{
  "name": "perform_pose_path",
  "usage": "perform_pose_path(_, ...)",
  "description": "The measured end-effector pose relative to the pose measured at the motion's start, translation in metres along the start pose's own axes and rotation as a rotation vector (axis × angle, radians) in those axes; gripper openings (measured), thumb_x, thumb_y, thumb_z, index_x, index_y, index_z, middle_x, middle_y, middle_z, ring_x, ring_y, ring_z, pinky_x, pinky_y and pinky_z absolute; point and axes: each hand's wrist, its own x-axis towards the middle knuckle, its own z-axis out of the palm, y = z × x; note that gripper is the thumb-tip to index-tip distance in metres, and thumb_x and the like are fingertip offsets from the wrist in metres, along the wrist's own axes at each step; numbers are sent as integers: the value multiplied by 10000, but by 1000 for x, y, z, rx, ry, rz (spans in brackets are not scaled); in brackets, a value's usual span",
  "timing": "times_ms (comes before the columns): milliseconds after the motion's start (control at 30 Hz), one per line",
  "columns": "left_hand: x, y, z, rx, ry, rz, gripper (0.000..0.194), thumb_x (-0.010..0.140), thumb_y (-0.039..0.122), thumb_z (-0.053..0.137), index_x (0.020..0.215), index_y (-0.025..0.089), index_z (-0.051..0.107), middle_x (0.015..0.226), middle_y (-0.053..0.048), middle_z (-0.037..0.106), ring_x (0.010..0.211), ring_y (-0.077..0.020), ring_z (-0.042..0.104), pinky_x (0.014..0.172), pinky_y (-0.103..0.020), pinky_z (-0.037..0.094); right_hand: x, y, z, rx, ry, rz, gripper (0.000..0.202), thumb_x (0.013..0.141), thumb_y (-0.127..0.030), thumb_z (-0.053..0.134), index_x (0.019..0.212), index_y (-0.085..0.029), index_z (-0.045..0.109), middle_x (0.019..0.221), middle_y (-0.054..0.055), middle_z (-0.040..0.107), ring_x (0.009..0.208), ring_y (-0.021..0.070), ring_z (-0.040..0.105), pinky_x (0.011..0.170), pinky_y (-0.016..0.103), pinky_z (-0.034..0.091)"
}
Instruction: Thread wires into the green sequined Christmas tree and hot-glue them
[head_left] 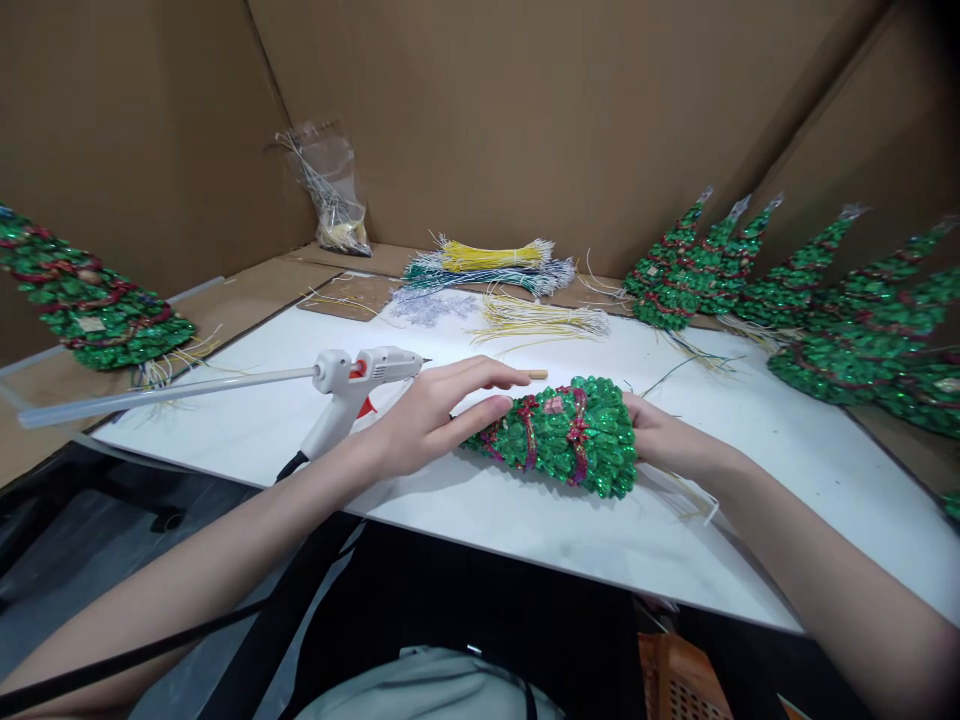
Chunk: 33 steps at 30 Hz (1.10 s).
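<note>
A glittery green tree (pixel 555 440) with red garlands lies on its side over the white board, tip to the left. My left hand (pixel 427 410) is closed round its narrow end, fingers over the top. My right hand (pixel 660 432) is at the wide base, with its fingers hidden behind or inside it. Thin wires stick out below my right wrist. Just left of my left hand, a white glue gun (pixel 341 395) with a long clear glue stick rests on the board. A small tan stick (pixel 536 374) lies behind the tree.
Bundled yellow wires (pixel 495 256), green wires (pixel 480 278) and loose pale wires (pixel 544 320) lie at the back. A plastic bag (pixel 337 195) stands back left. Several upright trees (pixel 799 275) line the right; another tree (pixel 97 300) leans at left. Cardboard walls (pixel 480 120) enclose the table.
</note>
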Motion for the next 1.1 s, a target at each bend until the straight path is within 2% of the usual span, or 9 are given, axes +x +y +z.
perform_pose_path(133, -11, 1, -4, 293, 97, 196, 164, 945, 136, 522, 1041, 157, 653, 951, -80, 734, 877, -160, 679, 783, -269, 528, 0, -1, 1, 20, -15, -5, 341, 789, -428, 705, 1001, -170, 768, 967, 51, 741, 779, 166, 659, 610, 221, 508)
perform_pose_path(233, -16, 3, -4, 488, 121, 290, 171, 931, 125, 529, 1015, 192, 661, 897, -43, 756, 793, -137, 697, 710, -241, 529, 0, -2, 1, 38, -23, -4, 324, 799, -417, 705, 1015, -185, 768, 999, 47, 749, 815, 169, 675, 631, 216, 519)
perform_pose_path(333, -16, 5, -4, 606, 120, 351, 163, 929, 137, 534, 997, 208, 664, 883, -18, 769, 770, -136, 710, 674, -240, 530, 0, -2, 1, 24, -24, -39, 334, 804, -402, 711, 1070, -207, 759, 1097, 48, 741, 947, 200, 680, 745, 248, 548)
perform_pose_path(400, -16, 5, -4, 639, 109, 382, 139, 924, 147, 552, 987, 206, 662, 872, -10, 772, 764, -139, 714, 668, -243, 534, 0, -1, 0, 1, -16, -42, 353, 802, -412, 709, 1076, -195, 759, 1122, 61, 736, 1005, 230, 672, 810, 290, 554)
perform_pose_path(500, -15, 5, -5, 663, 105, 409, 115, 914, 144, 575, 984, 190, 654, 862, -13, 770, 766, -141, 715, 670, -244, 539, 0, -1, 0, -36, -2, -33, 373, 796, -438, 704, 1056, -177, 768, 1099, 78, 742, 994, 254, 678, 812, 323, 562)
perform_pose_path(767, -13, 7, -5, 677, 124, 447, 71, 879, 110, 638, 942, 141, 644, 774, -23, 742, 695, -135, 695, 642, -235, 534, -1, -5, 2, -120, 9, -150, 300, 794, -416, 705, 979, -193, 786, 1014, 47, 765, 951, 256, 694, 795, 317, 579)
perform_pose_path(1000, -15, 10, -5, 697, 108, 433, 73, 854, 97, 670, 914, 132, 648, 768, -30, 740, 693, -144, 693, 647, -246, 537, -1, -8, 9, -43, 10, -206, 325, 781, -351, 738, 1091, -259, 758, 1148, 8, 739, 1076, 251, 678, 889, 312, 569)
perform_pose_path(1100, -15, 11, -5, 710, 100, 425, 71, 847, 86, 672, 902, 127, 649, 768, -30, 736, 687, -145, 684, 641, -251, 534, 0, -9, 11, -54, 42, -201, 305, 768, -349, 743, 1051, -240, 772, 1108, 20, 753, 1037, 260, 694, 868, 330, 582)
